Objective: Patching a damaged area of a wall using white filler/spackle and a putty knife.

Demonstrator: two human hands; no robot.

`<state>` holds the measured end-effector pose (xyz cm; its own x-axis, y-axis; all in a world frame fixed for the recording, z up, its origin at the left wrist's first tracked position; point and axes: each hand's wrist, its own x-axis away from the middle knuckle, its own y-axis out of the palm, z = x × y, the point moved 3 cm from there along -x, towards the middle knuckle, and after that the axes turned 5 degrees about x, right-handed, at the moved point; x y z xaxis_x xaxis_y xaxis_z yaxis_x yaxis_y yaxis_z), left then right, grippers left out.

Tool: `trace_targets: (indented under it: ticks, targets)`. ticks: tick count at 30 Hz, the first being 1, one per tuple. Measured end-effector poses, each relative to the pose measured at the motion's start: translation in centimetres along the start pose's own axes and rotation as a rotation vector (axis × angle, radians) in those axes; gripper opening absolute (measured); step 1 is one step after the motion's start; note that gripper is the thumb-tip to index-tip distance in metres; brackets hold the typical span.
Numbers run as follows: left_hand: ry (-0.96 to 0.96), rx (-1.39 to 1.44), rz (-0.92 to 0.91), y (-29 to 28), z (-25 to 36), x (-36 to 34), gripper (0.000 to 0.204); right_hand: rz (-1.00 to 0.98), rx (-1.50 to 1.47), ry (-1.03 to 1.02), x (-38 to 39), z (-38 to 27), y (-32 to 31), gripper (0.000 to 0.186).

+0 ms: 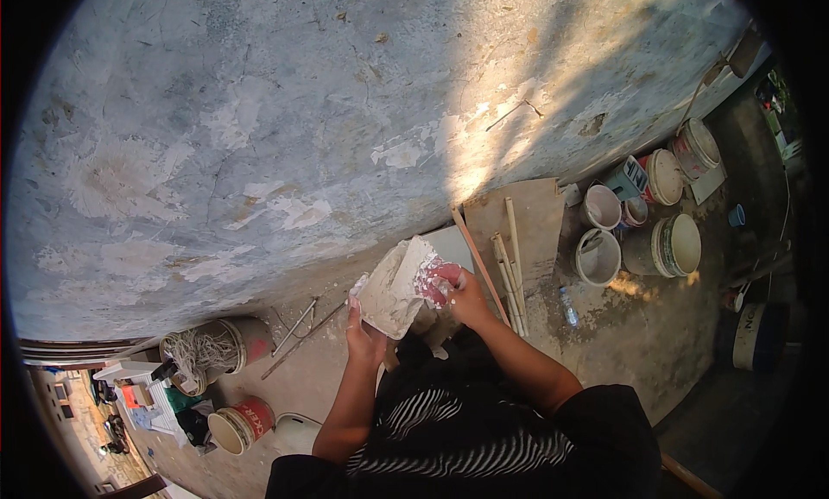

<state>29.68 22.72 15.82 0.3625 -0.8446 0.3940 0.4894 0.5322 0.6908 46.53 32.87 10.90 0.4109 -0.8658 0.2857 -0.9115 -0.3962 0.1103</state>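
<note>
In front of my body is a pale, putty-smeared board (380, 300), roughly rectangular, tilted, with a thick off-white layer over it. My left hand (364, 339) grips its lower left edge, thumb on the near side. White, lumpy putty (416, 262) is heaped toward the board's upper right. Against that heap my right hand (445, 285) is closed, its fingers curled and coated in white paste. What the right fingers hold, if anything, is hidden by the paste and the fingers.
A patchy grey wall (285, 110) rises ahead. Wooden poles (509, 274) lie on a brown sheet (544, 210) at its foot. Several buckets (598, 257) stand at the right, near a plastic bottle (568, 307). Left are a bucket of stringy fibre (203, 352) and a red-and-white bucket (242, 426).
</note>
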Motion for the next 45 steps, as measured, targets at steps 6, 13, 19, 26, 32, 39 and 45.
trace_targets:
  ticks: [6,13,19,26,32,39,45]
  targets:
    - [-0.035,0.093,-0.035,0.7,1.4,-0.1,0.062,0.014,0.092,-0.061,-2.1,-3.4,-2.1,0.015]
    - [-0.048,0.051,-0.056,4.0,2.4,1.0,0.070,-0.012,0.654,-0.232,-2.6,-9.2,-2.2,0.049]
    - [-0.046,0.099,-0.065,5.6,2.4,1.6,0.073,-0.017,0.846,-0.496,-0.4,-14.9,-1.5,0.048]
    - [0.020,0.132,-0.104,6.7,2.1,2.2,0.069,-0.205,0.850,-0.441,1.2,-16.2,-1.3,0.045]
    - [0.042,0.130,-0.101,7.5,1.7,2.7,0.070,-0.141,0.831,-0.362,2.5,-15.8,-1.4,0.046]
    - [0.082,0.125,-0.074,8.3,1.3,3.3,0.069,-0.116,0.729,-0.409,3.1,-14.3,-2.0,0.049]
    - [0.089,0.158,-0.081,8.1,1.4,3.1,0.065,-0.148,0.476,-0.238,2.8,-13.6,-2.6,0.049]
